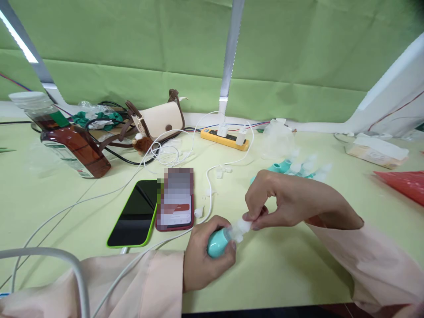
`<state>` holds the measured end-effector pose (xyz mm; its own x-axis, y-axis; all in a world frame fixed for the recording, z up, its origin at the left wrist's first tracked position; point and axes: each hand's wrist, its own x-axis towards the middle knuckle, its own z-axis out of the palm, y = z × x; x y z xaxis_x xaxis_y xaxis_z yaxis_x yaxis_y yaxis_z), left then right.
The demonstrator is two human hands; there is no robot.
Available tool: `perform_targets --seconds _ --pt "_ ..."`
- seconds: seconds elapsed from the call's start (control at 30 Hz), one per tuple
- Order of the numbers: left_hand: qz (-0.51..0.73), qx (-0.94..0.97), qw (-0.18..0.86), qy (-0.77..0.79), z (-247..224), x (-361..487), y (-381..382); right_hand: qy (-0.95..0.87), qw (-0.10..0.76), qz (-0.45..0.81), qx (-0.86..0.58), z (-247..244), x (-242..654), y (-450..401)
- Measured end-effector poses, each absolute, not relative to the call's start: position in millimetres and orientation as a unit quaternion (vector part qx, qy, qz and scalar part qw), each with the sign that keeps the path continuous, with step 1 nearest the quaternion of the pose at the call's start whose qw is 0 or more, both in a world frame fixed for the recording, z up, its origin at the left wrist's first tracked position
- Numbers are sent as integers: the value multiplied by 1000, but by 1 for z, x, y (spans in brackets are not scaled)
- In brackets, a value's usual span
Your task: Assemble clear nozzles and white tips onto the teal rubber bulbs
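Observation:
Near the table's front edge, my left hand (207, 254) is wrapped round a rounded teal piece (218, 243), whose narrow end points up and to the right. A translucent white tip (243, 226) sits at that end. My right hand (273, 201) pinches the outer end of this tip between thumb and fingers. Behind my right hand lie several teal pieces (285, 165) and frosted white tips (308, 163), partly hidden by the hand. Small clear plastic parts (219, 171) and a loose white tip (198, 213) rest left of my right hand.
Two phones, one green-edged (134, 216) and one red-edged (175, 203), lie left of my hands. White cables cross the table (265, 282). Farther back are a tilted bottle (71, 145), a cream bag (160, 121), a yellow power strip (218, 139), a box (377, 150) and red plastic (402, 183).

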<state>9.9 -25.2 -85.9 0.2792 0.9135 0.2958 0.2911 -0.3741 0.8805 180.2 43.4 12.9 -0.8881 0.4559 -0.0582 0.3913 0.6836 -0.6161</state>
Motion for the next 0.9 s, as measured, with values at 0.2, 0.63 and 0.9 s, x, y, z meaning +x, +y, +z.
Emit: perform_targets --seconds 0.2,0.63,0.9 --pt "421 688 396 440 -88 11 -24 -916 37 287 -277 9 177 44" --pt "398 690 435 420 -101 12 -27 -923 52 304 -229 -31 189 32" --pt "361 716 399 444 -97 12 -28 -917 32 327 -225 -39 188 36"
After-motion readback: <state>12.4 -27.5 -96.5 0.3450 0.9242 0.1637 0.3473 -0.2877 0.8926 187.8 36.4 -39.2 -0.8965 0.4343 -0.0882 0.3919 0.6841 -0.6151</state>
